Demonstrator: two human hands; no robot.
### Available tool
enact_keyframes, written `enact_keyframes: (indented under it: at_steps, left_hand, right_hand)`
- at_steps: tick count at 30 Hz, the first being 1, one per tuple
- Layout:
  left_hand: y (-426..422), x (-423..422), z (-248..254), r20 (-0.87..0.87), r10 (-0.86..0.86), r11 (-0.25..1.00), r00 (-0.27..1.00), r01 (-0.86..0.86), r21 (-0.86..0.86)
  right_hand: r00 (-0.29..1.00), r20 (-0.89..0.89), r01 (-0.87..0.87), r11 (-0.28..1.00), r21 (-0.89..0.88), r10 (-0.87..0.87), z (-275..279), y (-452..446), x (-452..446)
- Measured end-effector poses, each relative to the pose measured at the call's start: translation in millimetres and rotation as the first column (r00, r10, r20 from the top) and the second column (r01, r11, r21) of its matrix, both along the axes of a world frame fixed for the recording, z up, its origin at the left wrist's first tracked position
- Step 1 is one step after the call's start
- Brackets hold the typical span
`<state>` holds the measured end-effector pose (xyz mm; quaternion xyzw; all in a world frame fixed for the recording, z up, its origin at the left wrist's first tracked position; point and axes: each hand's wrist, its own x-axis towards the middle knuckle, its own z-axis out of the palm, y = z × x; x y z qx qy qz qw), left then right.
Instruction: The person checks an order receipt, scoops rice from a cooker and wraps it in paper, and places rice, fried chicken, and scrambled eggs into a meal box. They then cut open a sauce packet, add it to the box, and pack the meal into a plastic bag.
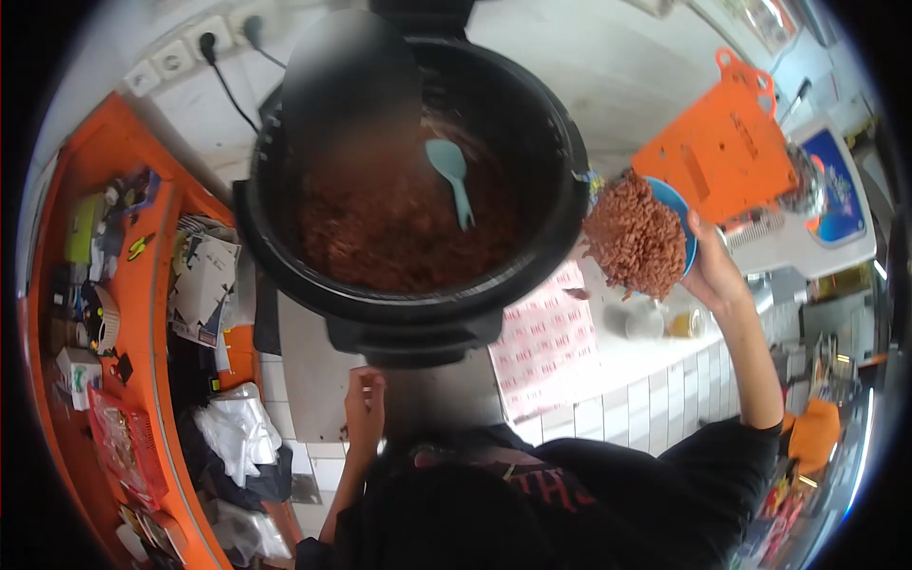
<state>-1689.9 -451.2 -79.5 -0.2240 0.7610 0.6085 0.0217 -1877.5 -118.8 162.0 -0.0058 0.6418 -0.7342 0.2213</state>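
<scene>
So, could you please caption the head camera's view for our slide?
Right hand holding a bowl heaped with reddish rice, beside a black pot with a spoon inside.

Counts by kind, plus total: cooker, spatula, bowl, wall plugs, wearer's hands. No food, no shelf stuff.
Cooker: 1
Spatula: 1
Bowl: 1
Plugs: 2
Hands, left and right: 2
Total: 7

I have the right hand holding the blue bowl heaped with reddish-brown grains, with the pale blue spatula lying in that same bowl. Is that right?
Not quite: the head view shows the pale blue spatula inside the large black pot, not in the bowl. The right hand does hold the blue bowl heaped with reddish-brown grains.
</scene>
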Motion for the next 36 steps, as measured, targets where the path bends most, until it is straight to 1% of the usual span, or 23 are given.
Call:
enact_keyframes:
  at_steps: [2,4,5,6,7,8,9,10,11,12,13,14,16,17,18,19,20,22,23,24,27,31,36]
  left_hand:
    - [21,9,-19,-0.034,-0.112,0.993,0.993,0.111,-0.042]
    - [43,8,-30,-0.037,-0.388,0.921,0.921,0.386,-0.046]
    - [55,5,-35,-0.028,-0.399,0.917,0.917,0.397,-0.045]
    - [69,-1,-38,-0.077,-0.508,0.859,0.858,0.497,-0.125]
    - [83,-6,-42,-0.116,-0.612,0.785,0.782,0.583,-0.208]
    - [97,-11,-45,-0.109,-0.616,0.781,0.78,0.589,-0.207]
    - [110,-17,-48,-0.174,-0.673,0.734,0.719,0.62,-0.276]
    - [122,-20,-53,-0.233,-0.727,0.683,0.646,0.643,-0.347]
    - [134,-21,-57,-0.225,-0.731,0.678,0.644,0.648,-0.347]
    - [144,-21,-63,-0.237,-0.8,0.598,0.551,0.705,-0.381]
    - [153,-21,-69,-0.246,-0.86,0.51,0.448,0.752,-0.418]
    - [162,-19,-80,-0.24,-0.864,0.503,0.442,0.756,-0.418]
    - [176,-11,-98,-0.299,-0.916,0.397,0.268,0.719,-0.57]
    - [178,-11,-95,-0.24,-0.943,0.333,0.231,0.625,-0.706]
    - [180,-10,-96,-0.235,-0.946,0.324,0.223,0.631,-0.705]
    - [182,-9,-96,-0.223,-0.946,0.322,0.234,0.614,-0.721]
    - [182,-9,-96,-0.212,-0.946,0.32,0.246,0.597,-0.736]
    - [181,-11,-96,-0.203,-0.951,0.307,0.233,0.638,-0.706]
    - [179,-13,-95,-0.194,-0.955,0.297,0.226,0.673,-0.677]
    - [178,-13,-93,-0.192,-0.956,0.293,0.223,0.678,-0.674]
    - [177,-17,-94,-0.162,-0.963,0.265,0.213,0.674,-0.69]
    - [175,-17,-100,-0.226,-0.948,0.317,0.223,0.702,-0.638]
    - [177,-16,-98,-0.284,-0.922,0.387,0.264,0.679,-0.624]
  right_hand:
    - [1.0,0.025,0.007,0.984,0.176,-0.011,-37,37,23]
    - [0.984,0.147,0.073,0.98,0.187,-0.102,-93,67,49]
    - [0.983,0.097,0.108,0.921,0.374,-0.155,-121,70,61]
    - [0.956,0.045,0.224,0.823,0.522,-0.29,-143,63,75]
    - [0.992,-0.033,0.117,0.776,0.62,-0.124,-185,82,82]
    - [0.983,-0.113,0.183,0.767,0.615,-0.144,-221,85,90]
    - [0.958,-0.209,0.287,0.695,0.659,-0.197,-234,72,100]
    - [0.905,-0.411,0.397,0.573,0.717,-0.112,-264,71,112]
    - [0.864,-0.501,0.426,0.459,0.78,0.049,-268,60,123]
    - [0.805,-0.552,0.468,0.339,0.816,0.218,-272,47,133]
    - [0.782,-0.549,0.469,0.302,0.83,0.294,-285,40,143]
    - [0.756,-0.54,0.473,0.262,0.841,0.37,-296,33,150]
    - [0.75,-0.546,0.49,0.241,0.838,0.373,-288,14,155]
    - [0.752,-0.558,0.509,0.23,0.83,0.351,-281,8,153]
    - [0.753,-0.57,0.527,0.217,0.821,0.329,-278,5,150]
    - [0.751,-0.579,0.508,0.282,0.814,0.318,-283,9,142]
    - [0.755,-0.577,0.508,0.278,0.815,0.311,-281,10,136]
    - [0.869,-0.347,0.276,0.235,0.932,0.354,-270,11,123]
    - [0.877,-0.206,0.169,0.121,0.978,0.434,-266,12,116]
    - [0.88,-0.202,0.165,0.121,0.979,0.429,-270,15,112]
    - [0.754,-0.189,0.23,0.017,0.973,0.629,-290,31,100]
    - [0.771,-0.226,0.209,0.099,0.973,0.596,-299,37,97]
    - [0.827,-0.192,0.164,0.099,0.981,0.528,-298,37,99]
